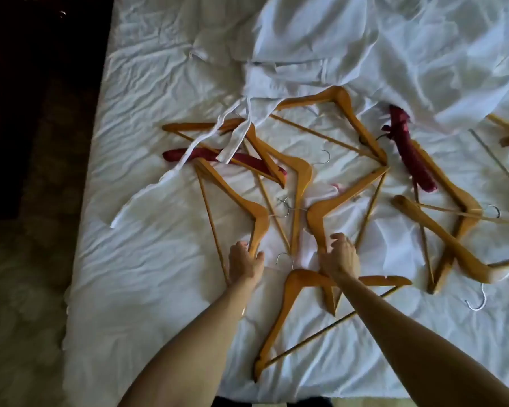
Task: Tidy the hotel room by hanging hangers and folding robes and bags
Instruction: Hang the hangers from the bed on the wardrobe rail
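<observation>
Several wooden hangers lie scattered over the white bed [147,289]. My left hand [244,264] grips the near end of one wooden hanger [249,208] left of centre. My right hand [340,257] curls round the near arm of another wooden hanger [335,201] at the middle. A third hanger [294,292] lies closest to me, partly under my right forearm. Two padded red hangers [410,154] [247,160] lie among the wooden ones. A white robe [276,77] is crumpled at the back, its belt [206,142] trailing over the left hangers.
More wooden hangers [453,245] are piled at the right, one reaching the frame's edge. A rumpled white sheet or bag [423,54] covers the back right. The bed's left edge borders a dark patterned carpet [27,259].
</observation>
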`<action>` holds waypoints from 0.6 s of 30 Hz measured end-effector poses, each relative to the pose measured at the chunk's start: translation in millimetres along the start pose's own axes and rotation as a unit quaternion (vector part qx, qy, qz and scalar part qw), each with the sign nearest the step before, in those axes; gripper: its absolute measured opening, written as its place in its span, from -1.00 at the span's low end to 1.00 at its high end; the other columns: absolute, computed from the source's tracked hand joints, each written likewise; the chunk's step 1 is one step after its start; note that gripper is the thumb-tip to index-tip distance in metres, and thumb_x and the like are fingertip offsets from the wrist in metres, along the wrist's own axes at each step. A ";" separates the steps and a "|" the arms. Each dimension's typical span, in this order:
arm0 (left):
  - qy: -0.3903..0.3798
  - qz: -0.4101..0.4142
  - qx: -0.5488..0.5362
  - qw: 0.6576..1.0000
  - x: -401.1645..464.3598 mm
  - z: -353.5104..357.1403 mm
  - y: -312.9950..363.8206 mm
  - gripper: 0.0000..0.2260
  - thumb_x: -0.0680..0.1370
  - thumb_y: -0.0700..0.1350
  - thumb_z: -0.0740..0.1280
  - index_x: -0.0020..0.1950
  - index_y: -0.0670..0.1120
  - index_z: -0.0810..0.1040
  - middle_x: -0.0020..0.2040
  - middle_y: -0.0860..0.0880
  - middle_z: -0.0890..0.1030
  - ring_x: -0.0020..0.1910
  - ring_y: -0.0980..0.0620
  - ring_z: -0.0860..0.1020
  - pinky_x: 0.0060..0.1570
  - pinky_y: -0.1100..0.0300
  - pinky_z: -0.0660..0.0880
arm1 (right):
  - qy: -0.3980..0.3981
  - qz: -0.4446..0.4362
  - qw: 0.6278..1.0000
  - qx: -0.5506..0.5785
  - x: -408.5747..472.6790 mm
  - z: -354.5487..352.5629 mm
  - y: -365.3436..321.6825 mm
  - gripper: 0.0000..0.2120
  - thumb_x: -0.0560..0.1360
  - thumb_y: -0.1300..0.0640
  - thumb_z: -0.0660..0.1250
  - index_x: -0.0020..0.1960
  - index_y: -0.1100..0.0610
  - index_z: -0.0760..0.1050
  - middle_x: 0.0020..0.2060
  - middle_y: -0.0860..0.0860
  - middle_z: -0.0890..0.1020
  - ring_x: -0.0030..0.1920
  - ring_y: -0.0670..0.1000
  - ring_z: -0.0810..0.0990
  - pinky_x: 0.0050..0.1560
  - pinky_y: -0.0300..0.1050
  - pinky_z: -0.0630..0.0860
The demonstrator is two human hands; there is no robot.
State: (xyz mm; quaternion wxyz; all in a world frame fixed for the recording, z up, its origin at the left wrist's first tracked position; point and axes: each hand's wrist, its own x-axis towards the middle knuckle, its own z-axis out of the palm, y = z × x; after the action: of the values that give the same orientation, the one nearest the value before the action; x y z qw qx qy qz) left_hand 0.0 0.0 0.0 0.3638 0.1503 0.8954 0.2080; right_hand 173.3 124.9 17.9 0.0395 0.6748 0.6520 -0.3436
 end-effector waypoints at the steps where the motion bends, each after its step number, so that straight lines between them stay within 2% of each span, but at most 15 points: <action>1: -0.001 0.007 -0.005 1.000 9.2 8.4 -1.5 -0.52 0.47 0.05 0.47 0.30 -0.15 0.49 0.21 -0.16 0.57 0.20 -0.16 0.55 0.20 -0.02 0.51 | 0.000 0.005 1.000 0.003 4.9 4.8 2.0 -0.54 0.55 0.00 0.41 0.38 0.12 0.40 0.24 0.09 0.56 0.18 0.13 0.58 0.12 -0.01 0.54; 4: -0.010 -0.013 0.017 1.000 21.6 19.3 0.6 -0.54 0.52 0.08 0.41 0.30 -0.15 0.48 0.20 -0.17 0.60 0.20 -0.20 0.57 0.17 -0.05 0.52 | -0.002 0.003 1.000 -0.031 16.0 19.8 10.2 -0.63 0.56 -0.03 0.38 0.28 0.12 0.45 0.11 0.08 0.59 0.08 0.12 0.59 0.06 -0.01 0.53; 7: 0.028 0.006 -0.001 1.000 25.3 24.7 -6.6 -0.70 0.59 0.10 0.33 0.08 -0.13 0.55 0.02 -0.17 0.66 0.04 -0.21 0.63 0.00 -0.02 0.56 | 0.020 -0.008 0.999 -0.039 23.5 32.7 19.9 -0.72 0.57 -0.04 0.34 0.15 0.11 0.43 -0.06 0.06 0.57 -0.11 0.06 0.53 -0.12 -0.08 0.49; 11: 0.047 0.036 -0.018 0.998 10.1 7.8 -12.5 -0.74 0.59 0.09 0.35 -0.10 -0.10 0.54 -0.21 -0.05 0.65 -0.20 -0.08 0.63 -0.17 0.06 0.57 | 0.069 -0.003 0.996 0.064 15.7 15.8 20.6 -0.82 0.56 0.14 0.33 0.03 0.19 0.36 -0.20 0.11 0.55 -0.20 0.17 0.53 -0.23 0.01 0.43; 13: 0.034 0.051 -0.047 0.997 -5.4 -9.0 -9.1 -0.73 0.59 0.09 0.36 -0.15 -0.08 0.52 -0.31 0.02 0.58 -0.33 0.05 0.60 -0.23 0.14 0.56 | 0.065 -0.025 0.986 0.150 3.3 -3.1 16.2 -0.88 0.59 0.21 0.29 0.03 0.21 0.36 -0.26 0.14 0.56 -0.27 0.20 0.55 -0.27 0.14 0.53; 14: 0.028 0.056 -0.060 0.996 -13.4 -17.8 -6.2 -0.73 0.59 0.09 0.36 -0.16 -0.08 0.50 -0.35 0.04 0.54 -0.38 0.09 0.57 -0.27 0.20 0.52 | 0.059 -0.034 0.980 0.186 -4.7 -16.2 12.4 -0.91 0.61 0.21 0.27 0.05 0.21 0.38 -0.26 0.15 0.56 -0.29 0.19 0.58 -0.28 0.12 0.60; 15: 0.025 0.063 -0.075 0.995 -22.2 -27.3 -1.6 -0.72 0.59 0.10 0.35 -0.17 -0.08 0.48 -0.37 0.04 0.51 -0.40 0.09 0.54 -0.31 0.23 0.48 | 0.057 -0.043 0.975 0.211 -11.9 -29.9 8.4 -0.92 0.63 0.20 0.25 0.08 0.21 0.39 -0.26 0.15 0.57 -0.30 0.16 0.60 -0.32 -0.03 0.63; 16: 0.023 0.070 -0.087 0.993 -30.1 -37.4 3.7 -0.72 0.60 0.11 0.34 -0.16 -0.07 0.47 -0.37 0.03 0.49 -0.42 0.09 0.52 -0.34 0.22 0.46 | 0.054 -0.054 0.971 0.225 -20.1 -45.6 2.2 -0.91 0.64 0.19 0.25 0.08 0.21 0.41 -0.26 0.15 0.57 -0.32 0.12 0.60 -0.38 -0.19 0.59; 17: 0.025 0.078 -0.096 0.992 -37.1 -47.5 8.1 -0.72 0.60 0.12 0.33 -0.14 -0.07 0.48 -0.37 0.01 0.49 -0.42 0.07 0.52 -0.36 0.18 0.47 | 0.056 -0.067 0.968 0.234 -26.5 -59.7 -2.6 -0.90 0.64 0.17 0.26 0.07 0.21 0.42 -0.26 0.15 0.57 -0.33 0.07 0.59 -0.40 -0.27 0.55; 18: 0.029 0.084 -0.102 0.991 -44.6 -58.4 13.3 -0.72 0.60 0.12 0.32 -0.12 -0.07 0.49 -0.36 0.00 0.51 -0.41 0.07 0.53 -0.36 0.15 0.49 | 0.058 -0.080 0.967 0.236 -34.5 -75.3 -9.4 -0.90 0.64 0.14 0.27 0.05 0.18 0.43 -0.26 0.15 0.58 -0.34 0.04 0.60 -0.38 -0.26 0.54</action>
State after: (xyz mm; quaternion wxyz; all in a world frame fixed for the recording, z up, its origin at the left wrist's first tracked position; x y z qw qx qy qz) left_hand -9.3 -22.6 70.5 0.3320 0.1809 0.8641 0.3324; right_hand 198.7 134.6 96.7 -0.1861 0.6294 0.6053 -0.4504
